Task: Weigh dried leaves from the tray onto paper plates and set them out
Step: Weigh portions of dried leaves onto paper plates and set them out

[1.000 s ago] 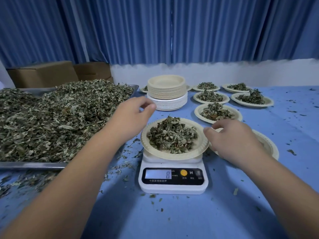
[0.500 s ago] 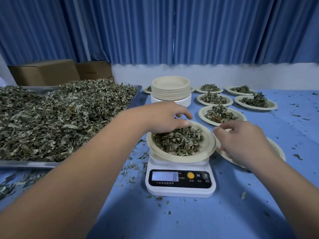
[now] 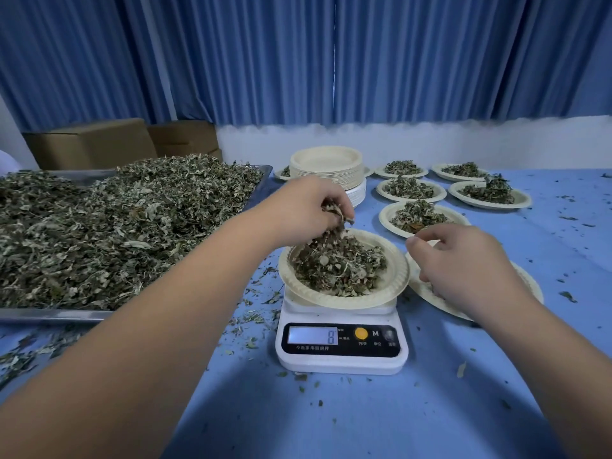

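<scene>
Head cam view, looking down over both arms. Weighing is the step in hand, by the look of it: a paper plate [image 3: 401,271] is sat on the white scale [image 3: 341,361], heaped with dried leaves [image 3: 341,268], and an 8 is shown on the display [image 3: 313,336] (the unit is too small to be read). The left hand [image 3: 311,207] is held just over the back-left of that plate, fingers curled round a clump [image 3: 331,231] that trails down into the heap. Whether the clump is being dropped in or lifted out can't be told from one shot, but either way the portion is being adjusted.

The right hand [image 3: 463,270] is hung over a second plate [image 3: 427,294] just right of the scale, fingers bent down. Whether anything is held under them can't be told, since only the back of the hand is shown.

The supply is piled high in the metal tray [image 3: 49,314] on the left, and a stack of unused plates [image 3: 326,164] is parked behind the scale. Several filled plates [image 3: 385,217] are already set out at the back right of the counter [image 3: 331,419], so the job is judged well under way but far from done, given that tray.

Next, presumably, the reading gets checked with the left hand off the plate, since any touch would throw the number off. Then the plate would need to be lifted level by its rim, so nothing gets spilled, and set beside the others.
</scene>
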`<state>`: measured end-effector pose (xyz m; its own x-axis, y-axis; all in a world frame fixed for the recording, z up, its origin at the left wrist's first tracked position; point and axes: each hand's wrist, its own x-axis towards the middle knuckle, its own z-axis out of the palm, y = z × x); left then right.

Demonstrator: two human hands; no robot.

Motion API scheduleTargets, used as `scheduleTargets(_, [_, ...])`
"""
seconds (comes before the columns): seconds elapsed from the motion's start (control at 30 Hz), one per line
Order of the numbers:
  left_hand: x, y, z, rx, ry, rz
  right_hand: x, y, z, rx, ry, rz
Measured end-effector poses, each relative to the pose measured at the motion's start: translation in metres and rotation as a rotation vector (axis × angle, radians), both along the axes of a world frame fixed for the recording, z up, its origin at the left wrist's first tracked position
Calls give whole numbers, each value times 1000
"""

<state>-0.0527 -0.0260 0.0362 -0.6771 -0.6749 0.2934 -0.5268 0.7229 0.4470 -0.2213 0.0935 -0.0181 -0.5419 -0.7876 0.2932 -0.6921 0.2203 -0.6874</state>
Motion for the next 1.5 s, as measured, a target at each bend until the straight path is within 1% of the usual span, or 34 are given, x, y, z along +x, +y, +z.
scheduleTargets(0.03, [4, 1, 0, 67, 105, 4, 0, 1, 0, -3, -3, 5])
scheduleTargets(0.1, [15, 3, -1, 277, 342, -18, 1, 2, 1, -7, -3, 17])
scheduleTargets(0.17, [31, 3, -3, 486, 540, -54, 2, 2, 1, -10, -1, 24])
scheduleTargets(0.27, [55, -2, -11, 676, 779, -50, 2, 2, 2, -7, 0, 26])
scheduleTargets(0.33, [74, -7, -15, 746, 944, -14, 3, 3, 2, -16, -3, 31])
scheduleTargets(0.4, [93, -13, -19, 782, 1072, 24, 4, 3, 2, -26, -9, 38])
scheduleTargets(0.47, [112, -20, -24, 768, 1136, 98, 5, 3, 2, -30, -12, 46])
scheduleTargets(0.57, [137, -31, -34, 715, 1218, 269, 7, 4, 2, -32, -6, 47])
scheduleTargets(0.63, [151, -41, -41, 672, 1208, 403, 7, 4, 2, -32, -8, 43])
scheduleTargets(0.67, [157, -45, -46, 615, 1133, 478, 7, 4, 2, -28, -4, 37])
scheduleTargets(0.7, [161, -49, -51, 527, 995, 561, 7, 4, 2, -20, 2, 31])
scheduleTargets(0.77, [165, -49, -57, 321, 644, 693, 8, 4, 2, 0, 11, 21])
scheduleTargets(0.8, [164, -47, -59, 242, 508, 714, 8, 4, 3, 9, 16, 17])
scheduleTargets(0.83, [162, -46, -60, 197, 409, 718, 8, 4, 3, 14, 20, 11])
scheduleTargets(0.9, [157, -46, -63, 162, 306, 726, 9, 4, 3, 26, 35, 0])
scheduleTargets(1.0, [148, -37, -61, 62, 227, 716, 11, 2, -1, 62, 39, -5])
scheduleTargets(1.03, [145, -32, -60, 20, 223, 701, 12, 2, -2, 73, 18, 5])
scheduleTargets(1.1, [135, -22, -58, -82, 263, 642, 14, -1, -6, 73, -84, 24])
scheduleTargets(1.13, [127, -16, -58, -105, 311, 589, 15, -2, -8, 72, -142, 28])
scheduleTargets(1.17, [117, -10, -59, -76, 381, 526, 15, -3, -9, 74, -186, 28])
scheduleTargets(1.23, [95, 3, -63, 102, 505, 405, 16, -5, -12, 87, -224, 36])
scheduleTargets(1.3, [75, 14, -70, 281, 527, 322, 17, -6, -14, 92, -242, 48])
scheduleTargets(1.37, [64, 18, -77, 370, 509, 300, 17, -7, -15, 85, -261, 54])
scheduleTargets(1.4, [62, 19, -78, 414, 532, 302, 17, -7, -15, 82, -267, 59])
scheduleTargets(1.5, [61, 21, -77, 597, 722, 299, 16, -7, -13, 71, -285, 73])
